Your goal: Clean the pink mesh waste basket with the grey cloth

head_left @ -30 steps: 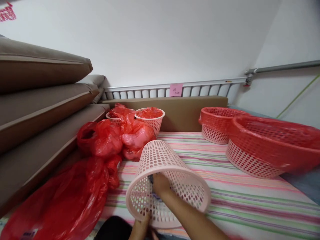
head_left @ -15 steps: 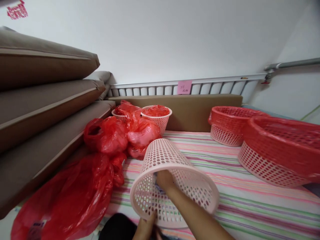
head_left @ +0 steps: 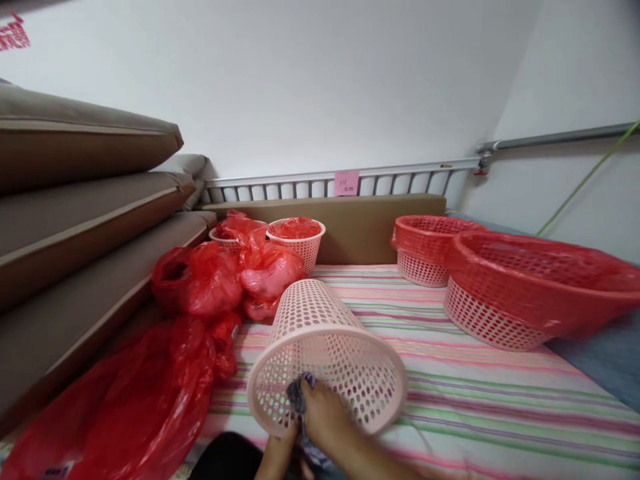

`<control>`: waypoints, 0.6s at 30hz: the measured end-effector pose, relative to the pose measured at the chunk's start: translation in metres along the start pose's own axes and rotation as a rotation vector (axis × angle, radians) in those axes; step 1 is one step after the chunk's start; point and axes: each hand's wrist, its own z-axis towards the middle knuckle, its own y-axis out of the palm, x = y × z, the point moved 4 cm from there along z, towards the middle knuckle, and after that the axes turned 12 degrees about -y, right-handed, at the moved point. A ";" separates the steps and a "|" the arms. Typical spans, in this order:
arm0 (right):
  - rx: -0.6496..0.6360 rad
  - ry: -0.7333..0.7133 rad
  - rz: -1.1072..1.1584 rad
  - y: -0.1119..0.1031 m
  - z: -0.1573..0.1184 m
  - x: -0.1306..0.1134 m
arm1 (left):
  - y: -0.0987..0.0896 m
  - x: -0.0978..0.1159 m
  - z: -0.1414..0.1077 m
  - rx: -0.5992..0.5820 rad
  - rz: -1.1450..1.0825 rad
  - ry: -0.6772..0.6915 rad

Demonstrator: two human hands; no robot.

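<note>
A pale pink perforated plastic basket [head_left: 320, 303] lies on its side on the striped sheet, its open mouth facing me. At the lower rim, my left hand [head_left: 283, 443] grips the basket's edge, with its thumb showing inside. My right hand [head_left: 327, 413] is at the mouth of the basket, closed on a crumpled dark grey-and-white cloth [head_left: 297, 396]. Part of the cloth hangs below between my two hands. The fingers under the rim are mostly hidden.
Left of the basket lie red plastic bags [head_left: 135, 393], with bag-lined baskets [head_left: 300, 248] behind them. Brown cushions [head_left: 90, 200] are stacked at the left. Two baskets with red liners [head_left: 500, 310] stand at the right. A long brown cushion [head_left: 360, 230] runs along the radiator [head_left: 280, 190].
My right hand has drawn back from deep inside the basket to its mouth, bringing the cloth along. The view has shifted slightly to the right.
</note>
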 end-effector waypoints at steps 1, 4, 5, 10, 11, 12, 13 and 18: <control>0.005 0.012 -0.010 0.000 0.011 0.004 | 0.000 0.000 0.000 0.006 0.004 -0.006; 0.002 0.063 -0.018 0.002 0.046 0.018 | -0.003 -0.007 -0.005 0.018 -0.008 0.001; 0.004 0.077 -0.016 0.002 0.057 0.023 | -0.003 -0.012 -0.007 0.008 -0.025 -0.001; 0.072 0.044 0.022 -0.003 0.111 0.043 | 0.001 -0.036 -0.007 -0.104 -0.063 -0.064; 0.084 0.039 0.032 -0.005 0.120 0.046 | 0.003 -0.039 -0.005 -0.135 -0.043 -0.071; 0.093 0.038 0.042 -0.006 0.128 0.049 | 0.005 -0.042 -0.003 -0.162 -0.020 -0.076; 0.097 0.038 0.052 -0.007 0.135 0.051 | 0.006 -0.043 -0.002 -0.185 -0.006 -0.082; 0.105 0.029 0.084 -0.008 0.145 0.055 | 0.011 -0.039 -0.006 -0.226 -0.068 -0.086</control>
